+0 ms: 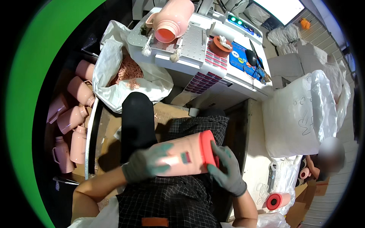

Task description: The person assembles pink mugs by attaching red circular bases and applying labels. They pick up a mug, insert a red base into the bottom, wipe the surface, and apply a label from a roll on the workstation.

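A pale pink cylindrical jug (182, 155) lies sideways above my lap, with a small dark label on its side and a coral-red end piece (207, 152) toward the right. My left hand (146, 163), in a grey and green glove and slightly blurred, is closed round the left part of the jug. At the other end my right hand (228, 171), gloved alike, grips the red end piece between thumb and fingers. Which end of the jug the red piece covers cannot be told. On the white machine's perforated plate, a pink jug with a handle (173, 21) rests with its open mouth facing me.
Several pink jugs (72, 119) lie in a bin at the left, beside a white sack (108, 72) of pink shavings. A big white bag (292, 117) stands right. Near a partly visible person, another pink jug (279, 200) lies on the right-hand surface.
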The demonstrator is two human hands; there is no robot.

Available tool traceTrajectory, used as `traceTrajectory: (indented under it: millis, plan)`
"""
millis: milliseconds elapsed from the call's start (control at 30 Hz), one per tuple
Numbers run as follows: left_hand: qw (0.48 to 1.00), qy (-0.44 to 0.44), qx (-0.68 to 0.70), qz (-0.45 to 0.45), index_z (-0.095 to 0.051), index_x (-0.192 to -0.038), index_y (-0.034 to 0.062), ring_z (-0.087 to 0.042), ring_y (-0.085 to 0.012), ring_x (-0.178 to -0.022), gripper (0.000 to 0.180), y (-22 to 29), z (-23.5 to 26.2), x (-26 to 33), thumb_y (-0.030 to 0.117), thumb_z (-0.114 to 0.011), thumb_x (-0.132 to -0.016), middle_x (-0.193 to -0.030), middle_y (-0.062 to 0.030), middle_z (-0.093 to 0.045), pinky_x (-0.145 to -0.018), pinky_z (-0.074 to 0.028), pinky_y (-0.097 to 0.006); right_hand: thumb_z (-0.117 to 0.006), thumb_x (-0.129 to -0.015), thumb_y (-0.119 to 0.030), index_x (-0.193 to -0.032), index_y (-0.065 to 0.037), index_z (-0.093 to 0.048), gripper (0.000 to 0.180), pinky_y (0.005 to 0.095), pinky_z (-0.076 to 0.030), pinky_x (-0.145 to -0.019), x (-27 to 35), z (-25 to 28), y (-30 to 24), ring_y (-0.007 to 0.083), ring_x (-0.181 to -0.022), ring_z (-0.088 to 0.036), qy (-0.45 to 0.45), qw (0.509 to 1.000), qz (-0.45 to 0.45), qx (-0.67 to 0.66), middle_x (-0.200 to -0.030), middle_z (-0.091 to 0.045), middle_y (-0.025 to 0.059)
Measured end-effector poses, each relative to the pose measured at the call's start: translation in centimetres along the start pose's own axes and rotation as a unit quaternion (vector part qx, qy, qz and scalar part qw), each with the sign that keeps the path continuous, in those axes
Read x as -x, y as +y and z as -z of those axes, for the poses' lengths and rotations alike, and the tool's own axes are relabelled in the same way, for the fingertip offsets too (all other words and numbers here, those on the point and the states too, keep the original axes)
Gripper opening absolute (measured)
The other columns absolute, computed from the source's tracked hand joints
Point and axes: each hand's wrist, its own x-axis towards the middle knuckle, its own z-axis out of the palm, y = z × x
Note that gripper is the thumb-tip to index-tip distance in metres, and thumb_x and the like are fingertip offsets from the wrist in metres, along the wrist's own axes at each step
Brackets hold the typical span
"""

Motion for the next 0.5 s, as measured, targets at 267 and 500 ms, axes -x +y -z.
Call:
traceTrajectory:
  millis: [267,500]
  plan:
    - [1.0,0.008,0.016,0.008,-0.065,-0.131,0.0027,-0.07,-0.0321,-0.12,0.04,2.2,-2.0,-2.4,0.016,-0.07,-0.093,-0.14,-0.0193,-0.064,-0.1,-0.058,-0.043,-0.077,-0.091,-0.027,-0.127,0.0,-0.07,0.046,0.0456,-0.052,-0.084,-0.3,0.3,0.3,0.0353,-0.09,-0.065,-0.005,0.999,0.026,0.027,-0.096,-0.067,0.0171]
    - [0.995,0.047,-0.08,-0.03,-0.068,-0.132,0.0113,-0.072,-0.0352,-0.11,0.044,1.4,-0.9,0.8,0.026,-0.076,-0.091,-0.146,-0.0157,-0.059,-0.085,-0.063,-0.047,-0.059,-0.102,-0.016,-0.13,0.007,-0.066,0.037,0.0318,-0.049,-0.092,2.0,-1.4,2.0,0.0178,-0.102,-0.06,0.072,0.987,-0.119,-0.085,-0.112,-0.064,0.0116]
